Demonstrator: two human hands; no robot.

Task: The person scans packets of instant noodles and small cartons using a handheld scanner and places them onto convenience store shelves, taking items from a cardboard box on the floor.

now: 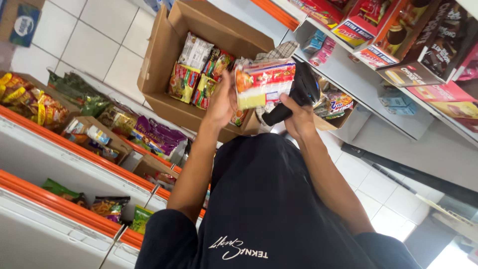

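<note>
Instant-noodle packet point(264, 82): one, glossy plastic, flat and rectangular, pinched at its edge by the left hand point(222, 103), raised above the open cardboard box point(164, 50). Handheld scanner point(298, 94): one, black, pistol-shaped, gripped in the closed right hand point(297, 119), touching the packet's far side. Box contents: at least five similar crinkled packets. Shelves point(358, 79): metal, carrying printed cartons.

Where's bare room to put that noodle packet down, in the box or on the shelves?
The cardboard box has bare bottom along its upper-left wall, beside the packets bunched at its right. The grey shelf is bare between the small blue packs and the blue pack. The left shelves are crowded with snack bags.
</note>
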